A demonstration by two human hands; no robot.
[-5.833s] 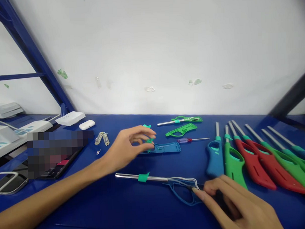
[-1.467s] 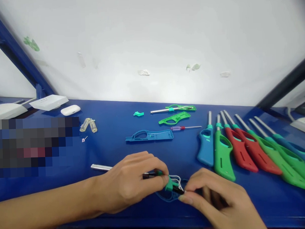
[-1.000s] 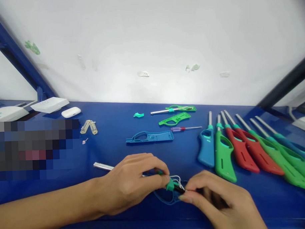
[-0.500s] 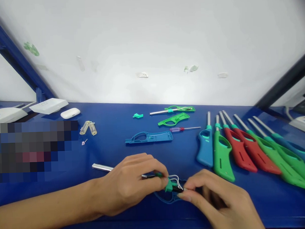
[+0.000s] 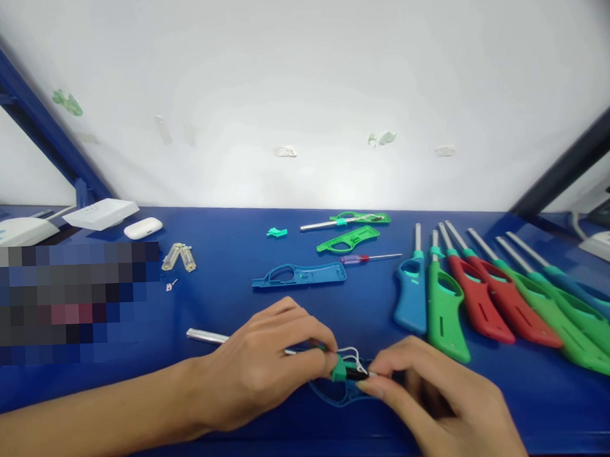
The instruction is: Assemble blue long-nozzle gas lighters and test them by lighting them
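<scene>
Near the front edge of the blue table, my left hand (image 5: 270,363) pinches a green trigger piece (image 5: 338,369) with thumb and fingers. A black part (image 5: 357,373) with white wires (image 5: 350,353) extends from it to the right. The thumb and fingertip of my right hand (image 5: 435,390) close on the small end of this black part. Under both hands lies a blue lighter half-shell (image 5: 335,397), partly hidden. A metal tube (image 5: 207,336) sticks out to the left from behind my left hand.
Several blue, green and red lighters (image 5: 487,295) lie at the right. Farther back are a blue half-shell (image 5: 316,275), a screwdriver (image 5: 371,257), green shells (image 5: 350,239) and a teal piece (image 5: 277,233). Clear fuel tanks (image 5: 178,257) and a white case (image 5: 143,228) lie left.
My hands stay nearly in place. The green piece and black part have shifted and turned slightly between them. The view has moved a little.
</scene>
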